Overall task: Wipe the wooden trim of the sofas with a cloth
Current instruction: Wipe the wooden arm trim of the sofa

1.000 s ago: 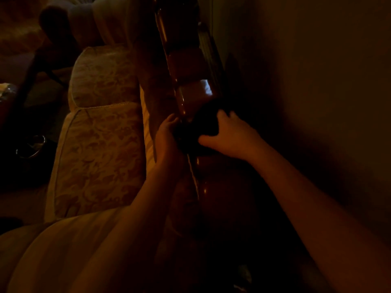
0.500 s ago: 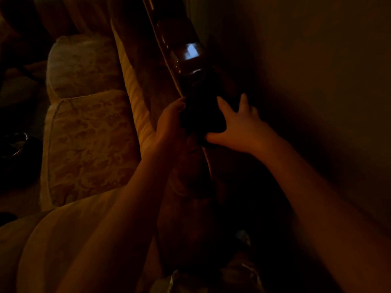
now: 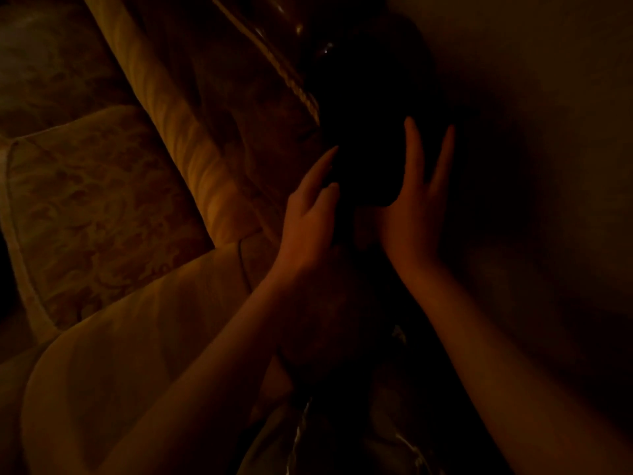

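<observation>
Cloth (image 3: pixel 366 159): we see a dark shape at upper centre, over the wooden trim (image 3: pixel 301 29).
Left hand (image 3: pixel 308 217): fingers straight, touching the cloth's left side.
Right hand (image 3: pixel 411 214): fingers straight, spread against its right side.

Sofa cushion (image 3: pixel 102 200) at left of frame, wooden trim (image 3: pixel 308 39) running from top centre downward, cloth (image 3: pixel 370 159) on it at centre, left hand (image 3: pixel 308 221) and right hand (image 3: pixel 411 217) flanking cloth, wall (image 3: pixel 531 97) at right.

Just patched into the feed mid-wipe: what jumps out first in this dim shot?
Two hands in the centre: the left hand and right hand, fingers straight, press a dark cloth between them on the sofa's wooden trim. To the left sit pale patterned cushions; a bare wall fills the right.
</observation>
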